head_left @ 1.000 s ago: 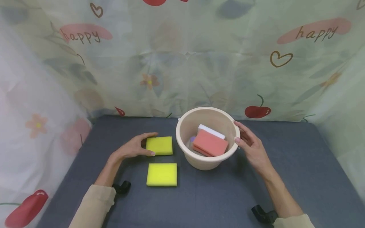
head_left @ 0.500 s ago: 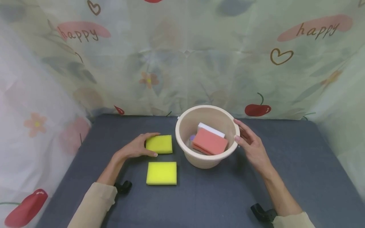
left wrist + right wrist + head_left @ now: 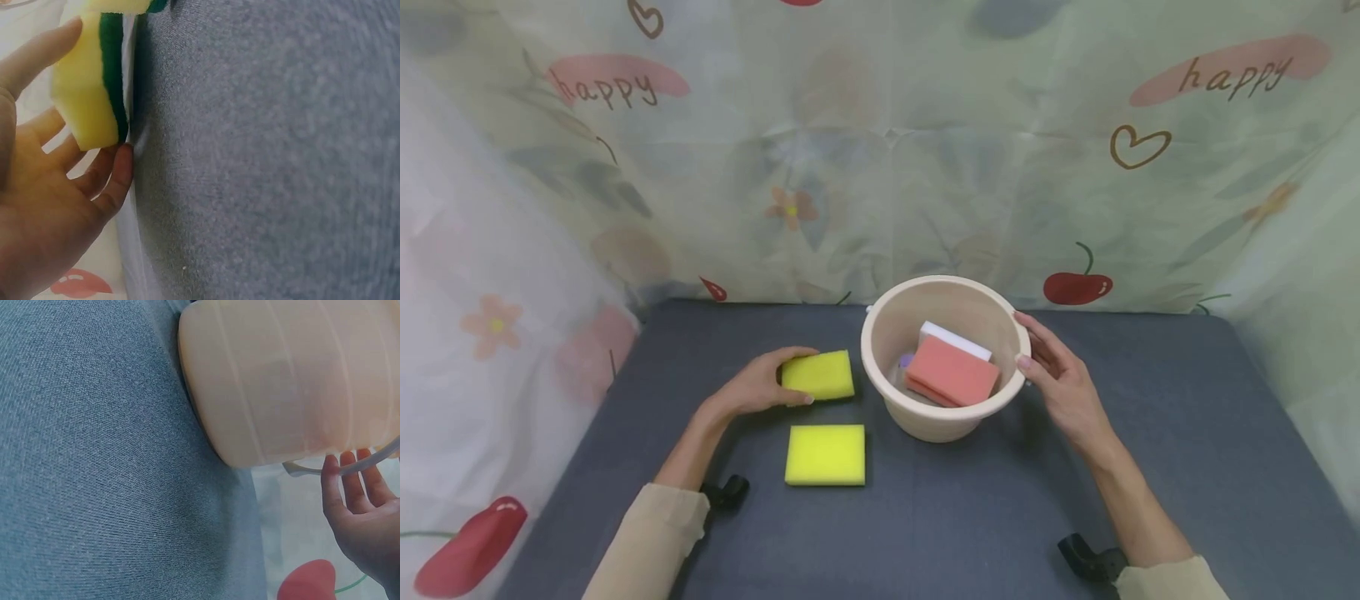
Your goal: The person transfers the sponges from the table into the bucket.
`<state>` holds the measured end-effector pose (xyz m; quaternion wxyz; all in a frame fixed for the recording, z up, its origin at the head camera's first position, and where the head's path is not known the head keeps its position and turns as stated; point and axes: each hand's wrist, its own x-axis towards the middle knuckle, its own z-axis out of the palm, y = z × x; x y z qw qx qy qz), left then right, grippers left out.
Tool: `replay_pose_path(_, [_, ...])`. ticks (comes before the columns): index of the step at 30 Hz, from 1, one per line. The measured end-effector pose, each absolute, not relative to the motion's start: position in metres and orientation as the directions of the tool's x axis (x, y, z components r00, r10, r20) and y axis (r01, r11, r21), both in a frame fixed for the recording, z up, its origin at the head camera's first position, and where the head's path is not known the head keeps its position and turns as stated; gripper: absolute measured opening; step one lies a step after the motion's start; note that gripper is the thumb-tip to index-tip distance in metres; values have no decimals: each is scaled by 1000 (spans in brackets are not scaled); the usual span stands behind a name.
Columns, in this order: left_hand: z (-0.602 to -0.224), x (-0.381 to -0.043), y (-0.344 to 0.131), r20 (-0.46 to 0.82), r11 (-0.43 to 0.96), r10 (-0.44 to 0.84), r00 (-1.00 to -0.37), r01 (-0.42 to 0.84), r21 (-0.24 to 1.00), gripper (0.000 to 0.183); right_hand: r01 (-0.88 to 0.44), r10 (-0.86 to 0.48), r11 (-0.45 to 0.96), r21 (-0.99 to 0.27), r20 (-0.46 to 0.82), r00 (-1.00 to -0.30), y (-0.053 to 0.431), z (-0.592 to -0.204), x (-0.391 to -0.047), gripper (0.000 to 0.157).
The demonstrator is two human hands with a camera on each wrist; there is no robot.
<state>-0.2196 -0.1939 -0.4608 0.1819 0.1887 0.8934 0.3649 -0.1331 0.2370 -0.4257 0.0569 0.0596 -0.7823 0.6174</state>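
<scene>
In the head view my left hand (image 3: 758,382) grips a yellow sponge (image 3: 823,375) between thumb and fingers. The left wrist view shows that sponge (image 3: 87,87) with a green scouring layer, slightly tilted. A second yellow sponge (image 3: 826,455) lies flat on the table nearer to me. My right hand (image 3: 1067,387) holds the rim of a beige bucket (image 3: 936,427), thumb over the edge and fingers along the outside. Inside the bucket lie a pinkish-red sponge (image 3: 953,372), a white block (image 3: 957,340) and something small with a purple part (image 3: 906,362).
Dark grey cloth covers the table (image 3: 925,533). A printed curtain (image 3: 887,192) hangs behind it and on both sides. The bucket's thin handle (image 3: 369,461) hangs by my right fingers. A black mount is strapped on each wrist.
My left hand has closed on the far yellow sponge, which is now lifted a little and turned slightly. The right hand and the bucket have stayed in place.
</scene>
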Motion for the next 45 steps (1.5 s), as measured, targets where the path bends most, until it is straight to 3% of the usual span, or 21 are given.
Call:
replay_pose_path(10, [-446, -212, -194, -131, 659, 392, -911, 179, 730, 73, -156, -25, 225, -962, 154, -988, 237, -426, -133, 55])
replay_pose_path(24, [-408, -212, -194, -3, 678, 345, -939, 247, 692, 69, -139, -9, 231, -963, 141, -990, 236, -426, -132, 55])
replay_pose_path(38, [-366, -205, -182, 67, 558, 390, -918, 293, 777, 67, -140, -3, 229, -963, 143, -990, 237, -428, -133, 55])
replay_pose_path(45, [-355, -207, -177, 74, 577, 385, -920, 303, 759, 73, -142, -5, 221, -965, 145, -989, 236, -428, -133, 55])
